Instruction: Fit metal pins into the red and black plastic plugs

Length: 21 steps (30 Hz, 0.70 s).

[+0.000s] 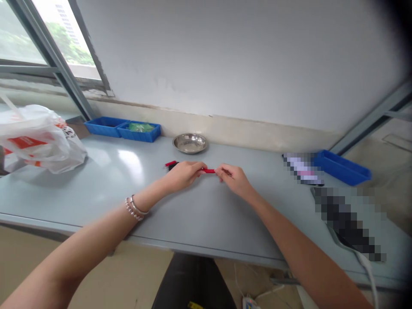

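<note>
My left hand (185, 174) and my right hand (233, 178) meet over the grey table (106, 184), both pinched on a thin red stick-like piece (208, 171) held level between them. A red and black bit (171, 164) pokes out behind my left hand; what it is I cannot make out. A beaded bracelet and a bangle sit on my left wrist (135, 208).
A steel bowl (190, 143) stands just beyond the hands. Two blue trays (122, 127) sit at the back left, one holding something green. A white plastic bag (38, 139) lies far left. Another blue tray (343, 167) and blurred items are at the right, with a white cable (365, 266).
</note>
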Each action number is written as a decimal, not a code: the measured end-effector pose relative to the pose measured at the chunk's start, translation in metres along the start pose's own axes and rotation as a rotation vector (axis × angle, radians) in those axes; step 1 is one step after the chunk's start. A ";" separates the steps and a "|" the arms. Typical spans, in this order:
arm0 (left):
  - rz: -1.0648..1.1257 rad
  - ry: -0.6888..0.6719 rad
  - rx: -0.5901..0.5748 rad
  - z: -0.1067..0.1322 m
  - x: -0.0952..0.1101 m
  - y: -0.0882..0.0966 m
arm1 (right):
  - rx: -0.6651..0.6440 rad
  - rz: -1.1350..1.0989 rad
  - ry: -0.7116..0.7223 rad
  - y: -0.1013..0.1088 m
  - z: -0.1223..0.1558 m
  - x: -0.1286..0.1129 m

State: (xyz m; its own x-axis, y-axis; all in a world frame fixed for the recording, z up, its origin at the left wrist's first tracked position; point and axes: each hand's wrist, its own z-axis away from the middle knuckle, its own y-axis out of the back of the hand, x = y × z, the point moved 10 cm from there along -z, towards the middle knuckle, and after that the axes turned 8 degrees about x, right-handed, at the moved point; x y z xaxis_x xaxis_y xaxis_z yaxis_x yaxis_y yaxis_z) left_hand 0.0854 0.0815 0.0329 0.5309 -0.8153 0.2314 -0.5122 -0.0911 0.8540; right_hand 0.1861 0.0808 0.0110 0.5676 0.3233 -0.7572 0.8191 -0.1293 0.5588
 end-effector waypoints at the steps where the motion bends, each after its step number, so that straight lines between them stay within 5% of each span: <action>1: 0.000 -0.001 -0.002 0.000 0.000 -0.001 | 0.006 -0.015 0.000 0.001 0.000 0.000; 14: 0.055 0.004 -0.014 0.000 0.000 -0.004 | 0.028 -0.310 -0.118 -0.004 0.000 0.008; 21: 0.363 0.176 -0.127 -0.002 -0.007 -0.005 | 0.059 -0.355 -0.050 0.005 -0.002 -0.002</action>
State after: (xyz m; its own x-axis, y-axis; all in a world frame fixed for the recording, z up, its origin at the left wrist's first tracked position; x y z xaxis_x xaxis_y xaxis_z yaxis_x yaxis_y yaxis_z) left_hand 0.0857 0.0885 0.0283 0.4446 -0.6701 0.5944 -0.6060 0.2637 0.7505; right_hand 0.1893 0.0818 0.0160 0.2486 0.3117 -0.9171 0.9686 -0.0716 0.2382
